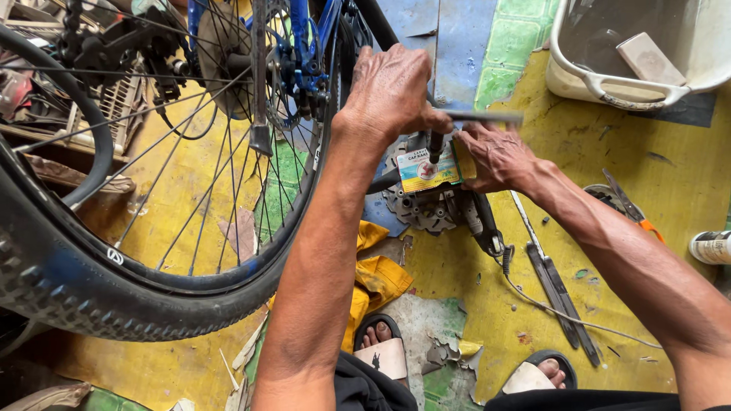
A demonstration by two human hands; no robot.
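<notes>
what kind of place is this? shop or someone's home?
Likely an informal bicycle repair spot, worked at floor level. A bicycle wheel stands on a worn yellow floor, flat metal tools and a cable lie loose, and the left hand and right hand work a small tin over a chainring.

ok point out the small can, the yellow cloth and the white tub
small can (426,172), head view, on its printed label
yellow cloth (378,280), head view, on its middle fold
white tub (609,90), head view, on its front rim
</notes>
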